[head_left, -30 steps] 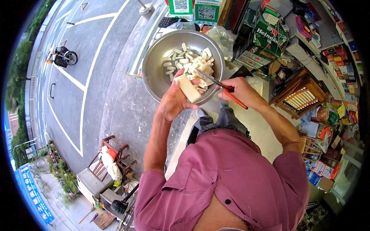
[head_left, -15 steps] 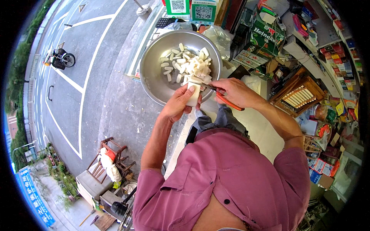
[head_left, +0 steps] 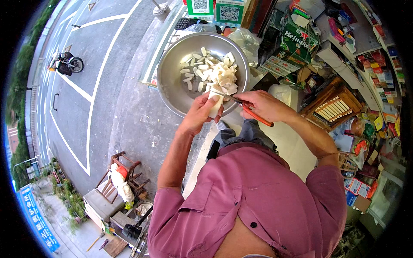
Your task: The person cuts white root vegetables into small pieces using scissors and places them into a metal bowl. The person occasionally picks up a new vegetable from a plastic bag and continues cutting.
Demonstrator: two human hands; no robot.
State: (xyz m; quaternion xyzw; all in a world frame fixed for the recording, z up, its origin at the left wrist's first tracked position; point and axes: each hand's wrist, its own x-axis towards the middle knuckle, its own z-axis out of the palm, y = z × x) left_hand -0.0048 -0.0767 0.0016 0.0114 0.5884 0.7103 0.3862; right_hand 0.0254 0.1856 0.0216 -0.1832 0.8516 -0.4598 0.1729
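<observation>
My left hand point(head_left: 198, 112) is closed around a smooth white slab point(head_left: 216, 106), by its look rice cake, held upright at the near rim of a wide steel bowl point(head_left: 173, 91). Scissors point(head_left: 257, 116) with orange-red handles are gripped in my right hand point(head_left: 264, 104). Their blades lie across the slab's upper end; whether they are fully closed I cannot tell. Inside the bowl, cut white pieces point(head_left: 223, 74) are heaped on the right side, with looser ones spread to the left. My right fingers partly hide the scissor handles.
Beyond the bowl stand green code signs point(head_left: 229, 13) and a clear plastic bag point(head_left: 245, 41). Green cartons point(head_left: 297, 41) and a wooden abacus point(head_left: 333, 107) sit to the right. Wooden stools point(head_left: 124, 176) are at lower left; a motorcycle point(head_left: 71, 64) is on the road.
The slab and the scissors have shifted very slightly, with the blades still at the slab's top end. Both hands keep their grip.
</observation>
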